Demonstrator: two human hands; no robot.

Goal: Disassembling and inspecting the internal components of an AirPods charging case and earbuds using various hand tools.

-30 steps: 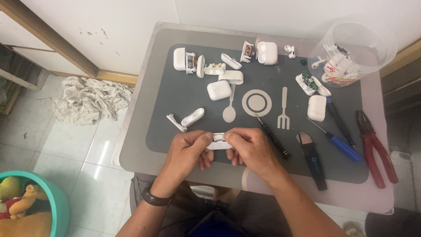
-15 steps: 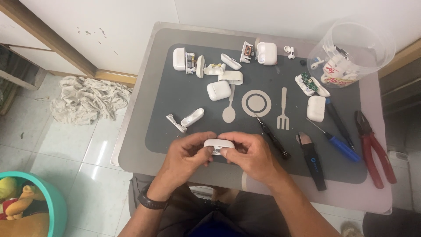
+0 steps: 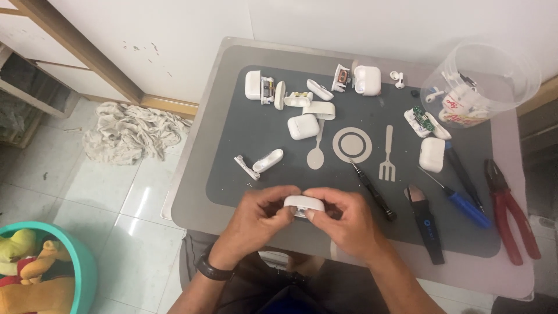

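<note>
Both hands grip one small white earbud case (image 3: pixel 304 204) at the near edge of the grey mat (image 3: pixel 244 145) on the bench (image 3: pixel 192 197). Left hand (image 3: pixel 258 218) pinches its left end between thumb and fingers; right hand (image 3: pixel 340 218) is closed on its right end. Just beyond the right hand lies a black screwdriver (image 3: pixel 373 190). Farther right lie a blue screwdriver (image 3: pixel 459 200) and red pliers (image 3: pixel 511 212). More white case parts (image 3: pixel 303 126) sit well apart at the far side.
</note>
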